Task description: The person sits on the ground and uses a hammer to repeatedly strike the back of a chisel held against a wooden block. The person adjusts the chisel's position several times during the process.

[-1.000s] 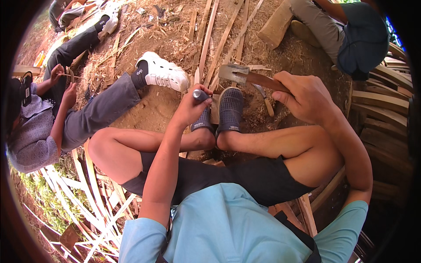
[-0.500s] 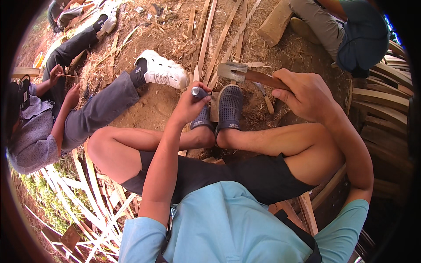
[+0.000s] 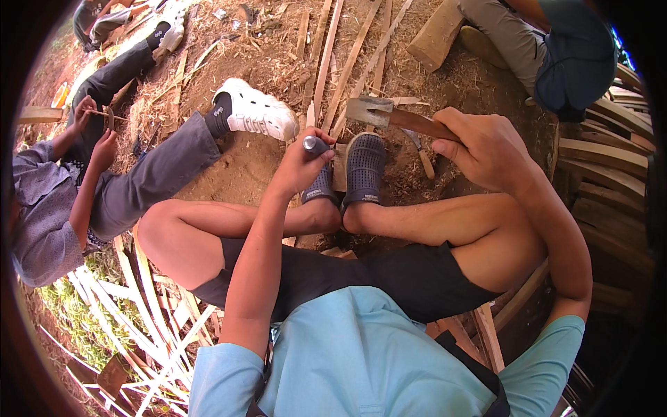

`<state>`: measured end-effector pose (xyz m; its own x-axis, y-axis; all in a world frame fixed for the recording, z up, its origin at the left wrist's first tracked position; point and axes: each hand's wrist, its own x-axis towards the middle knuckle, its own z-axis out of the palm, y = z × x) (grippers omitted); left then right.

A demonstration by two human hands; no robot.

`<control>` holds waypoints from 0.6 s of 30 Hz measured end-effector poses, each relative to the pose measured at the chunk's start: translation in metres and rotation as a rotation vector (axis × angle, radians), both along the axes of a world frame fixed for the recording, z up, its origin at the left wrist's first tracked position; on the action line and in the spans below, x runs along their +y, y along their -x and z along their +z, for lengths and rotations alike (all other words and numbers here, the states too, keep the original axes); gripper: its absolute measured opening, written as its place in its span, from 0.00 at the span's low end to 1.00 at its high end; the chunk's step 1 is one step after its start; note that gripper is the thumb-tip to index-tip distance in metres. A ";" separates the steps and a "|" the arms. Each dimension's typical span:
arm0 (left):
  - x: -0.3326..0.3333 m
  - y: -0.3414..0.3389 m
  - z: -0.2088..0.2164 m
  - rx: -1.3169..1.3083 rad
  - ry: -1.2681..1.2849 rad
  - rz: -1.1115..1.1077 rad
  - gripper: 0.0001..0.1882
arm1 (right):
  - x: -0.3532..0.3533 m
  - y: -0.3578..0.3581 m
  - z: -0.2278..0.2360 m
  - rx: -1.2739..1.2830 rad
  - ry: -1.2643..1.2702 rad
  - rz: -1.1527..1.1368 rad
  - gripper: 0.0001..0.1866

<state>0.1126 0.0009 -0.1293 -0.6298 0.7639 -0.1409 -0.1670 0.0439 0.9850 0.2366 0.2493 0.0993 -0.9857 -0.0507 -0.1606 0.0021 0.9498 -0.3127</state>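
Note:
My left hand (image 3: 303, 169) is closed around a dark, chisel-like tool (image 3: 316, 144) held nearly upright, its shiny round butt facing up. Its lower end is hidden. A narrow piece of wood (image 3: 340, 170) stands between my shoes, just beside that hand. In my right hand (image 3: 483, 146) is a hammer (image 3: 424, 125), gripped by its wooden handle. The grey claw head (image 3: 368, 111) hovers above my right shoe (image 3: 365, 167), to the right of the upright tool and apart from it. On the ground behind the hammer lies a knife (image 3: 425, 163) with a wooden handle.
Long wooden strips (image 3: 340, 90) run away from my feet across shavings. A wood block (image 3: 436, 38) lies far right, near a seated person (image 3: 573, 62). Another person (image 3: 52, 194) sits at left holding a thin strip, white shoe (image 3: 257, 115) near my left hand. Stacked slats (image 3: 604, 163) stand at right.
The hammer head has shifted very slightly; my left hand holds still. At left, the other person has leaned back and moved both hands with the strip.

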 end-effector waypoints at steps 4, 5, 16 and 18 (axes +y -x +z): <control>0.000 0.001 0.001 0.022 0.029 -0.010 0.10 | 0.001 0.000 0.000 -0.019 -0.002 0.008 0.13; 0.000 0.002 0.001 0.029 0.051 -0.030 0.10 | 0.002 0.000 0.001 -0.037 -0.003 0.010 0.14; 0.011 -0.011 0.012 0.382 0.124 -0.045 0.14 | 0.003 0.003 -0.015 -0.153 0.131 0.040 0.15; 0.012 -0.011 0.008 0.451 0.185 -0.021 0.14 | 0.002 0.004 -0.016 -0.138 0.205 0.067 0.16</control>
<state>0.1237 0.0126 -0.1218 -0.6442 0.7648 0.0081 0.2777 0.2241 0.9342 0.2323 0.2511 0.0834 -0.9487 -0.1602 -0.2726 -0.0025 0.8660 -0.5001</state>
